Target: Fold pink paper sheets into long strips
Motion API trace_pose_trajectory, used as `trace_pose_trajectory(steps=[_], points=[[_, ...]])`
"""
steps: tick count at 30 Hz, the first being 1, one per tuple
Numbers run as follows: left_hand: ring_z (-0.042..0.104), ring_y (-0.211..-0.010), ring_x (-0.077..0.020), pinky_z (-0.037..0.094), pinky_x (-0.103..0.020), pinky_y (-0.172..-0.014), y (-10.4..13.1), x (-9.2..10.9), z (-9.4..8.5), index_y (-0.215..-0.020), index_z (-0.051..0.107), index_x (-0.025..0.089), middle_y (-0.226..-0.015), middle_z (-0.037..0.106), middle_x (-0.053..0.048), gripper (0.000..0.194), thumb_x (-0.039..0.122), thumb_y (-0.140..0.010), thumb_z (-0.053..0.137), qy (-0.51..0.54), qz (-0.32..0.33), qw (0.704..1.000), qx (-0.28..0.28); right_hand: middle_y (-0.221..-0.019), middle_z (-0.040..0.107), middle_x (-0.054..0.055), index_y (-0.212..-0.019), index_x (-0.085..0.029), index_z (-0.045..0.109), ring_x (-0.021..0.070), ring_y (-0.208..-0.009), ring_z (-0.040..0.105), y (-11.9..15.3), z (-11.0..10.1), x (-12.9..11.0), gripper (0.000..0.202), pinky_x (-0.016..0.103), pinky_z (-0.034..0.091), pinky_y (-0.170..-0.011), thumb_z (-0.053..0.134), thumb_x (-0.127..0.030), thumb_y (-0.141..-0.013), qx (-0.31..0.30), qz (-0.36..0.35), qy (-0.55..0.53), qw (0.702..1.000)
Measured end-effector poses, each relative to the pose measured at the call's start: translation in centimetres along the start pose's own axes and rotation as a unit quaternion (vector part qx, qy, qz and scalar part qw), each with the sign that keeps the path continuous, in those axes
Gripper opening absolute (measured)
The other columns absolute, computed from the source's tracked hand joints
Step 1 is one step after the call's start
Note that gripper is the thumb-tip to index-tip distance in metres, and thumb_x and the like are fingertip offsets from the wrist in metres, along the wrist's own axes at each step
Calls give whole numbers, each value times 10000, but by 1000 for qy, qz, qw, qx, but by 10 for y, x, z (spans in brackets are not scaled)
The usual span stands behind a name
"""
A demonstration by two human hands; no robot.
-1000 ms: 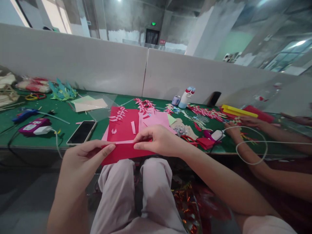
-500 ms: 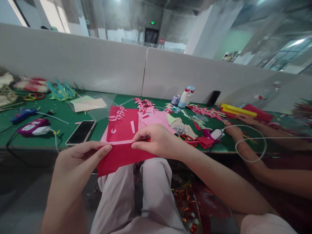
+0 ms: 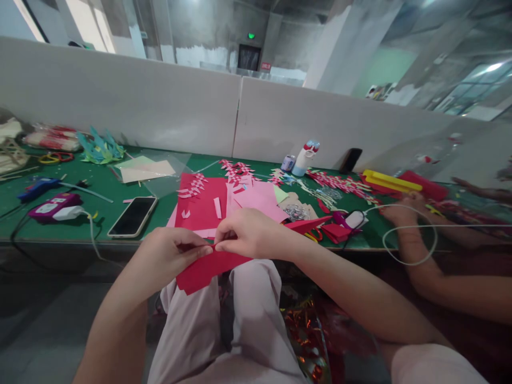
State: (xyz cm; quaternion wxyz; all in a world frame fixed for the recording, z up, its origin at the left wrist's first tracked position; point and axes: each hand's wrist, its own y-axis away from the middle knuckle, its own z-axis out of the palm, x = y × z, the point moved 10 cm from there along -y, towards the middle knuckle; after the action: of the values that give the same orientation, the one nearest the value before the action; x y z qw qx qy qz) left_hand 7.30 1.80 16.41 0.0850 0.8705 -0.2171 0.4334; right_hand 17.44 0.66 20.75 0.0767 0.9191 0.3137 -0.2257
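Note:
Both my hands pinch the top edge of a sheet of red paper (image 3: 218,266), which hangs over the table's front edge above my knees. My left hand (image 3: 172,256) has thumb and finger closed on this edge. Close beside it, my right hand (image 3: 248,234) pinches the same edge, fingertips nearly touching the left. Just behind the fingers shows a pink paper strip (image 3: 206,233); whether it is held or lying there I cannot tell. Beyond lie red paper (image 3: 216,186), pink paper (image 3: 264,197) and woven red-and-pink paper pieces (image 3: 240,170).
A phone (image 3: 133,217) and a purple power socket (image 3: 56,208) lie left. Scissors (image 3: 314,234), a white bottle (image 3: 306,160) and a can (image 3: 287,163) stand or lie right. Another person's hands (image 3: 404,210) work at far right, near a looped white cable (image 3: 436,240).
My left hand has moved right, close to my right hand, which stays nearly in place. The red paper's left end has shifted right, and the pink strip no longer spans between my fingers.

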Motion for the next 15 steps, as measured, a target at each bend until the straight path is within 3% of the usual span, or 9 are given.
trace_pose_trajectory(steps=[8, 15], points=[[641, -654, -163, 449, -234, -574, -1, 10, 0, -747, 754, 240, -738, 743, -17, 260, 445, -800, 602, -45, 37, 998, 10, -779, 731, 21, -819, -137, 747, 87, -654, 571, 0, -1, 3, 109, 221, 330, -601, 639, -151, -819, 1, 13, -6, 1000], [649, -713, -159, 470, -222, -636, 3, 17, -8, -756, 727, 238, -787, 737, -9, 229, 407, -820, 586, -51, 78, 996, 14, -805, 733, 28, -878, -134, 746, 99, -684, 591, 9, -2, 14, 159, 213, 376, -640, 663, -265, -845, -7, 1, -39, 999]])
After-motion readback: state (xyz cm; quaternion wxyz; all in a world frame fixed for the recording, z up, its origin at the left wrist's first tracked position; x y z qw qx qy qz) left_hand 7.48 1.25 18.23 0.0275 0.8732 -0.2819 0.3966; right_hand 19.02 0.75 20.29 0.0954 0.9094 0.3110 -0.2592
